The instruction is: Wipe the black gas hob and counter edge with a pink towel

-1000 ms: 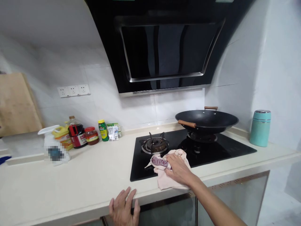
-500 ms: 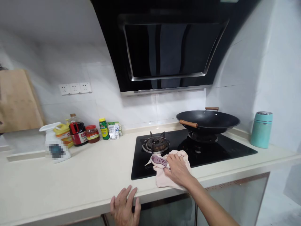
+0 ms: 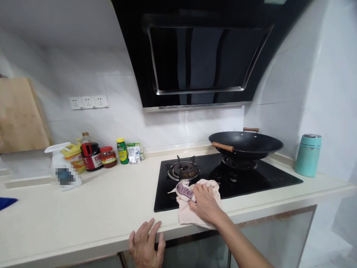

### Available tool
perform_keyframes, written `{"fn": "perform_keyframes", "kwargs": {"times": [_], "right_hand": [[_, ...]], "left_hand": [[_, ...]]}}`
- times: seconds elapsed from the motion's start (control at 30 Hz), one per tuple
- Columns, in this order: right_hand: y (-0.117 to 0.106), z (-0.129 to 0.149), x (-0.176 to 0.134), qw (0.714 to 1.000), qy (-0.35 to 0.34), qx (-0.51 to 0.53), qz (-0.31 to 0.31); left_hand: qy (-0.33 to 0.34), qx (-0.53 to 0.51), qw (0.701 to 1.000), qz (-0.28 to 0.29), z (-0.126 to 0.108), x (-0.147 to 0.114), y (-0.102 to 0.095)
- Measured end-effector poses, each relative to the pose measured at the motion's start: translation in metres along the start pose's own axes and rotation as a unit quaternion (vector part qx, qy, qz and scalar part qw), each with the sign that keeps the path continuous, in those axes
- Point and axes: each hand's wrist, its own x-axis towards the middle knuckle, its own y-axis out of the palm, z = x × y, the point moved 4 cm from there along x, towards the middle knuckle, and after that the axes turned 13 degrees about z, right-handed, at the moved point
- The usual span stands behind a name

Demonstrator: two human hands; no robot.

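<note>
A pale pink cloth (image 3: 192, 213) with a purple patch of lettering lies bunched over the front edge of the black gas hob (image 3: 164, 199), part of it spreading onto the counter rim. My right hand (image 3: 205, 201) presses down on this cloth, fingers curled into it. At the counter's front edge rests my left hand (image 3: 147, 242), fingers spread and holding nothing. Just behind the cloth is the bare left burner (image 3: 184, 169). A black wok (image 3: 247, 145) with wooden handles sits on the right burner.
Along the wall at left stand a white spray bottle (image 3: 63, 169), a dark sauce bottle (image 3: 91, 156), a red-lidded jar (image 3: 108, 157) and a green bottle (image 3: 122, 152). A turquoise flask (image 3: 308, 156) is at far right. Overhead slopes a black range hood (image 3: 198, 63).
My right hand has slid the cloth slightly to the left along the hob's front edge. My left hand stays at the counter edge. A blue object has come into view at far left.
</note>
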Motion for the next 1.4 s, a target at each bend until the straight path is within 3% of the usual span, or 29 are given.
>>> {"fn": "perform_keyframes", "kwargs": {"times": [0.23, 0.43, 0.57, 0.7, 0.93, 1.07, 1.13, 1.23, 1.4], "right_hand": [[0.011, 0.051, -0.007, 0.996, -0.084, 0.018, 0.005], [0.009, 0.045, -0.018, 0.991, -0.113, 0.066, -0.010], [0.005, 0.015, -0.034, 0.992, -0.094, 0.084, -0.017], [0.000, -0.033, -0.050, 0.996, -0.053, 0.066, -0.022], [-0.015, -0.148, -0.088, 0.992, 0.088, -0.049, -0.079], [-0.020, -0.182, -0.105, 0.974, 0.161, -0.115, -0.107], [-0.019, -0.179, -0.107, 0.968, 0.184, -0.129, -0.113], [-0.015, -0.152, -0.102, 0.967, 0.191, -0.128, -0.108], [0.001, -0.058, -0.074, 0.988, 0.109, -0.080, -0.074]], "left_hand": [[0.015, 0.009, 1.000, 0.000, 0.001, 0.001, 0.001], [0.025, 0.023, 0.999, 0.015, 0.003, 0.002, -0.003], [0.034, 0.033, 0.998, 0.038, 0.003, 0.000, -0.004], [0.016, 0.035, 0.998, 0.046, 0.003, -0.004, -0.003], [0.011, 0.019, 0.999, 0.033, -0.002, -0.003, -0.003], [0.004, 0.017, 0.999, 0.031, -0.002, -0.003, -0.002], [-0.003, 0.014, 0.999, 0.028, -0.002, -0.004, 0.000], [-0.019, 0.012, 0.999, 0.028, -0.003, -0.005, 0.004], [-0.041, 0.007, 0.998, 0.038, -0.003, -0.003, 0.004]]}}
